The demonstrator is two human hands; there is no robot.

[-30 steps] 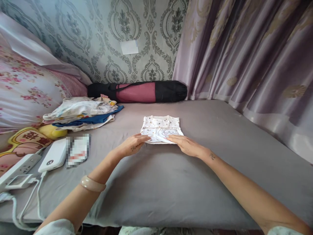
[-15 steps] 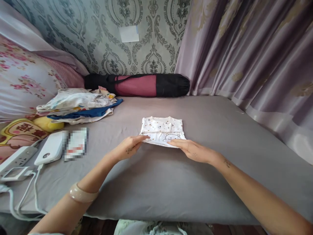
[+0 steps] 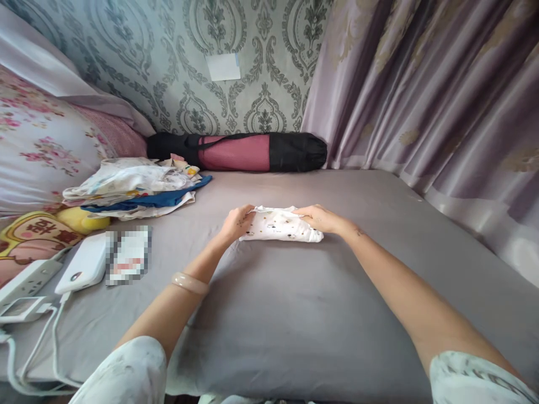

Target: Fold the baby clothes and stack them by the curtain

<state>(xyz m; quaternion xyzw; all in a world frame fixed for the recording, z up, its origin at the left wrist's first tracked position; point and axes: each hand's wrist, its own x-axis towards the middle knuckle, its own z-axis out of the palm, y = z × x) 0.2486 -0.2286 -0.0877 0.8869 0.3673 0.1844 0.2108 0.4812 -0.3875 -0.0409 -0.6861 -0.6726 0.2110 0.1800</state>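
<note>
A small white garment point(image 3: 278, 227) with a tiny print lies folded into a narrow bundle on the grey bed sheet point(image 3: 295, 314). My left hand point(image 3: 238, 222) is closed on its upper left corner. At the upper right, my right hand point(image 3: 320, 217) grips the far edge, its fingers partly tucked into the cloth. Both hands' fingertips are mostly hidden by the fabric.
A pile of clothes point(image 3: 138, 182) lies at the back left, near a yellow plush item point(image 3: 82, 220). Closer on the left are a white power bank point(image 3: 84, 262), a blurred-out item point(image 3: 129, 255), a power strip point(image 3: 31, 278) and cables. A black and red rolled bag point(image 3: 236, 152) lies along the wall.
Both hands have moved from the garment's near edge to its far edge. The garment is now folded over into a narrower strip, with its animal drawing out of sight.
</note>
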